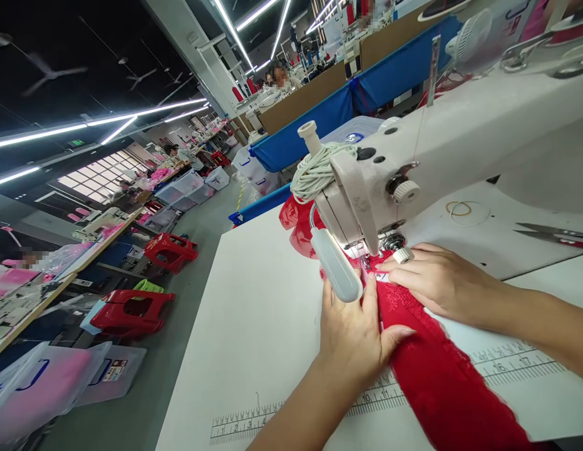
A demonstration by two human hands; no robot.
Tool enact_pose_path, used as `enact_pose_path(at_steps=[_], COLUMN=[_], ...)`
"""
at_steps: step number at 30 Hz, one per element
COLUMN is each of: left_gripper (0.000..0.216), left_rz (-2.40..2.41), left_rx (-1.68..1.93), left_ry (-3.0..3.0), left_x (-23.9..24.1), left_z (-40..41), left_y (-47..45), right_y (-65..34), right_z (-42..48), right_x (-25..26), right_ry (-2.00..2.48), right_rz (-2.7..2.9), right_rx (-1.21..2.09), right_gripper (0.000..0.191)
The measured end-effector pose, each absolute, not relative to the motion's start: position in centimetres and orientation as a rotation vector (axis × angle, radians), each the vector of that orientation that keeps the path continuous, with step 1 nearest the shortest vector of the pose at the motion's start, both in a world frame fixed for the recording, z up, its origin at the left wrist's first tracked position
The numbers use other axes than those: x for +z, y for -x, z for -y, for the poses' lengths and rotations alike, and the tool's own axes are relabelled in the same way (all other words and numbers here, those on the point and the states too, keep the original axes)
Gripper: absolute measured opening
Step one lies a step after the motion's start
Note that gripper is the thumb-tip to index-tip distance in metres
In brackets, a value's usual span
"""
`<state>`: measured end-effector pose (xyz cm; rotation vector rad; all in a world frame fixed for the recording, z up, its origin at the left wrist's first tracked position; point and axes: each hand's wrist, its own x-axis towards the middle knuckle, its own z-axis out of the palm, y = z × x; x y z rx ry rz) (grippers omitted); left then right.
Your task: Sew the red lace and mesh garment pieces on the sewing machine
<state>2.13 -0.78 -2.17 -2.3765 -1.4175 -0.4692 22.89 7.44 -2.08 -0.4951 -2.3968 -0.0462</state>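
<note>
A long strip of red fabric with a lace edge point(425, 376) runs from the lower right up to the needle area of a white sewing machine point(361, 203). My left hand point(350, 335) lies flat with its fingers spread. Its thumb rests on the fabric, and its fingertips reach beside the presser foot point(365, 263), partly behind the grey lamp point(337, 266). Flat on the lace side is my right hand point(441, 279), fingers stretched toward the needle. A small white piece point(381, 276) shows near those fingertips. The fabric under both hands is hidden.
Scissors point(558, 237) and thin bands point(460, 211) lie on the machine bed at right. A printed ruler point(244, 426) crosses the white table point(253, 300). Beyond the left edge stand red stools point(131, 313) and clear bins point(47, 376). Other people sit at machines farther off.
</note>
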Motion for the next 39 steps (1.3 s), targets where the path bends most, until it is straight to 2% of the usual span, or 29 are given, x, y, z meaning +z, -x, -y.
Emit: enact_pose_path(at_steps=[3,9,18,22,27,30,34,39], left_gripper=[0.090,0.077,0.075,0.072,0.056,0.055,0.055,0.040], left_rz=[1.341,1.300,1.294,1.306,1.387,1.459,1.518,1.688], left_rx=[-0.533,-0.486,-0.457,-0.452,-0.469,-0.493,-0.603,-0.840], left_ry=[2.430,2.400,2.378,2.389,2.408,2.418,2.443,2.315], left_x=[-2.0,-1.4,-1.6,-1.4,-1.5,-1.6,-1.3,-1.0], left_z=[0.7,1.1,1.1,0.9,0.8,0.8,0.9,0.3], left_y=[-2.3,-2.6,-2.5,-2.6,-2.6,-2.6,-2.4,-1.4], right_y=[-22.9,-22.8,-22.9,-22.9,-22.9,-22.8,-22.6,-22.5], right_z=[-7.4,-7.3,-7.6,-7.5,-7.6,-7.7,-7.7,-8.8], right_x=[-1.9,-2.1,-2.4,-2.7,-2.8,-3.2,-4.2,-5.3], right_ry=[0.508,0.516,0.576,0.620,0.640,0.655,0.626,0.602], right_rz=[2.397,2.390,2.449,2.451,2.467,2.422,2.366,2.251], right_rx=[-0.019,0.015,0.032,0.074,0.146,0.140,0.105,0.083], right_gripper=[0.031,0.032,0.029,0.030,0.032,0.038,0.042,0.036])
